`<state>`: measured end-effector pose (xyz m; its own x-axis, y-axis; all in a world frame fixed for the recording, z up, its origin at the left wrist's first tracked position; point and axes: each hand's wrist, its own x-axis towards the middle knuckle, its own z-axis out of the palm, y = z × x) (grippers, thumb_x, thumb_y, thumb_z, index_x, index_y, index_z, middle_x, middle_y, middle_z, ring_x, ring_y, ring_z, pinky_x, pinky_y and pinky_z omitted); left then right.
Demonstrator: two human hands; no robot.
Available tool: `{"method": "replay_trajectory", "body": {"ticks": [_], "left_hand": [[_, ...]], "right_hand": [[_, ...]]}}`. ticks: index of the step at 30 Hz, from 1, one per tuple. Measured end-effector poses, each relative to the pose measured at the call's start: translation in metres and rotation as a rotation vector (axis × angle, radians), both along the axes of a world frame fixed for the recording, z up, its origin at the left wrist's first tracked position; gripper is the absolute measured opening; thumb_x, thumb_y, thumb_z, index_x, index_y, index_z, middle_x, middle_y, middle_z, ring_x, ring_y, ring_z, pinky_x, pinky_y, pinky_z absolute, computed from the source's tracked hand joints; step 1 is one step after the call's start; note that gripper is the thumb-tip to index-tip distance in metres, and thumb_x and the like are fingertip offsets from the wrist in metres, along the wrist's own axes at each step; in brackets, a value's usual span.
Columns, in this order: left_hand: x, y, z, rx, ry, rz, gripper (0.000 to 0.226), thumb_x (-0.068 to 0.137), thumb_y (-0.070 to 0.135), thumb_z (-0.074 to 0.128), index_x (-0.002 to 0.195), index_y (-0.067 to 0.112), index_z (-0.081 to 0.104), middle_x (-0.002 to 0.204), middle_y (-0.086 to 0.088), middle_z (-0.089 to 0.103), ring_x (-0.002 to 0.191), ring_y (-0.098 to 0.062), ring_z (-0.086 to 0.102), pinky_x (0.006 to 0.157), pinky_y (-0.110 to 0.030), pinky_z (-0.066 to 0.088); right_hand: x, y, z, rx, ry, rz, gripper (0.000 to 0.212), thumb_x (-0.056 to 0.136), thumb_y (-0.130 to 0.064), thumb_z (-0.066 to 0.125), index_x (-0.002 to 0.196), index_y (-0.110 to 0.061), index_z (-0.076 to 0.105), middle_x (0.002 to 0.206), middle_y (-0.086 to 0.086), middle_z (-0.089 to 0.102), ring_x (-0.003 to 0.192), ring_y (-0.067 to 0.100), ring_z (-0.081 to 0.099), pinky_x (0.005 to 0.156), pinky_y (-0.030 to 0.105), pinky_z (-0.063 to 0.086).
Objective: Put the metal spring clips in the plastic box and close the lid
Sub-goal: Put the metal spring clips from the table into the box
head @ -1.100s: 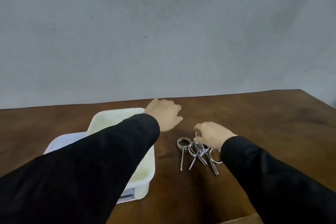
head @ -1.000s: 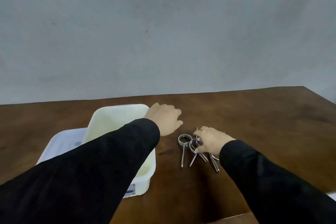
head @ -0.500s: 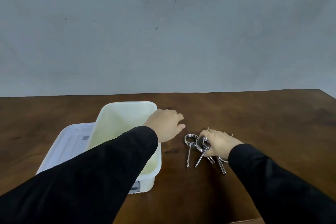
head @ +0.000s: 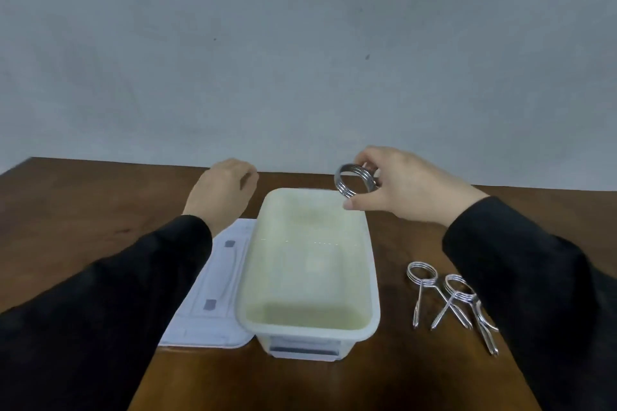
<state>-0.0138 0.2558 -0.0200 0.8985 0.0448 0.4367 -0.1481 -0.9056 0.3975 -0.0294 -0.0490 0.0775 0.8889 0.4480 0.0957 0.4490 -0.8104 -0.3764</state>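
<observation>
A white plastic box (head: 373, 284) stands open on the brown table, nothing visible inside it. Its lid (head: 213, 297) lies flat against the box's left side. My right hand (head: 404, 187) holds one metal spring clip (head: 354, 182) by its coil, in the air above the box's far right corner. My left hand (head: 222, 190) hovers past the lid's far end, left of the box, fingers loosely curled and holding nothing. More spring clips (head: 447, 297) lie in a small heap on the table to the right of the box, partly hidden by my right sleeve.
The wooden table (head: 83, 210) ends at a grey wall (head: 300, 60) just behind the box. My two black sleeves cover much of the near table on both sides.
My right hand has picked one clip out of the heap and carried it up and left over the box. My left hand has shifted from the box's right to its far left. The view has swung right.
</observation>
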Motion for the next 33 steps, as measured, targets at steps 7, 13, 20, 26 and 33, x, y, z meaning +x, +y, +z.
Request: {"method": "replay_trajectory", "body": {"ticks": [7, 13, 20, 26, 33], "left_hand": [[-0.015, 0.045, -0.086, 0.004, 0.228, 0.037, 0.026, 0.098, 0.024, 0.047, 0.11, 0.015, 0.068, 0.113, -0.002, 0.064, 0.097, -0.024, 0.059, 0.085, -0.04, 0.048], [-0.023, 0.028, -0.162, 0.124, 0.32, -0.077, 0.023, 0.093, 0.022, 0.047, 0.105, 0.024, 0.066, 0.106, 0.004, 0.061, 0.099, -0.026, 0.057, 0.082, -0.035, 0.043], [-0.023, 0.021, -0.185, 0.143, 0.236, -0.069, 0.036, 0.1, 0.03, 0.036, 0.129, 0.025, 0.057, 0.134, 0.002, 0.056, 0.127, -0.02, 0.045, 0.111, -0.034, 0.027], [-0.024, 0.022, -0.185, 0.144, 0.254, -0.071, 0.041, 0.101, 0.038, 0.03, 0.135, 0.029, 0.051, 0.144, 0.002, 0.049, 0.135, -0.019, 0.039, 0.116, -0.037, 0.022], [-0.022, 0.019, -0.184, 0.163, 0.234, -0.074, 0.034, 0.096, 0.032, 0.039, 0.125, 0.027, 0.057, 0.133, 0.004, 0.055, 0.125, -0.019, 0.046, 0.108, -0.037, 0.03]], "right_hand": [[0.009, 0.096, -0.037, -0.184, 0.141, -0.018, 0.058, 0.071, -0.062, 0.077, 0.104, -0.018, 0.062, 0.095, 0.0, 0.066, 0.085, 0.02, 0.064, 0.069, 0.034, 0.05], [0.026, 0.122, -0.098, -0.347, 0.213, -0.057, 0.053, 0.075, -0.058, 0.076, 0.093, -0.011, 0.057, 0.081, 0.001, 0.059, 0.073, 0.02, 0.053, 0.054, 0.028, 0.034], [0.04, 0.142, -0.152, -0.435, 0.297, -0.087, 0.051, 0.077, -0.046, 0.081, 0.112, -0.015, 0.063, 0.092, -0.002, 0.058, 0.081, 0.022, 0.055, 0.072, 0.031, 0.044], [0.044, 0.152, -0.182, -0.385, 0.341, -0.116, 0.044, 0.077, -0.036, 0.081, 0.111, -0.013, 0.067, 0.107, 0.005, 0.068, 0.098, 0.03, 0.065, 0.077, 0.033, 0.049], [0.039, 0.147, -0.151, -0.373, 0.301, -0.075, 0.035, 0.083, -0.048, 0.072, 0.105, -0.02, 0.069, 0.097, -0.002, 0.066, 0.088, 0.026, 0.062, 0.076, 0.034, 0.05]]}}
